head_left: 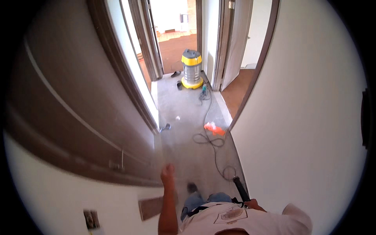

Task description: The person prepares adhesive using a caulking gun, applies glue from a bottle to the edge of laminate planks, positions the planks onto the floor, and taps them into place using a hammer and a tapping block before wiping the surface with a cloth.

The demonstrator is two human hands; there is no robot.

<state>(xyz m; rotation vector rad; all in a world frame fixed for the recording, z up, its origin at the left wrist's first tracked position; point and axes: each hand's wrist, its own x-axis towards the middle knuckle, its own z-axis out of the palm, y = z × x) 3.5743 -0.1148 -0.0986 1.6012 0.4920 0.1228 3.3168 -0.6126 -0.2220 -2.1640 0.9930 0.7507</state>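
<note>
My left hand [168, 172] is held out in front of the left side of my body, over the grey floor. It is smeared by motion, so its fingers do not show clearly, and I see nothing in it. Low at my right side, my right hand [254, 204] is closed around a long black cylindrical corded tool [241, 189]. Most of that hand is hidden by my shirt. From the tool's far end a dark cable [216, 156] runs forward in loops across the floor.
A yellow and silver drum vacuum cleaner [192, 70] stands ahead in the hallway. Dark shoes [179, 85] and a teal tool [204, 88] lie beside it. An orange bag [215, 129] sits by the right wall, a small dark object [166, 127] by the left doorway. Doors line both sides.
</note>
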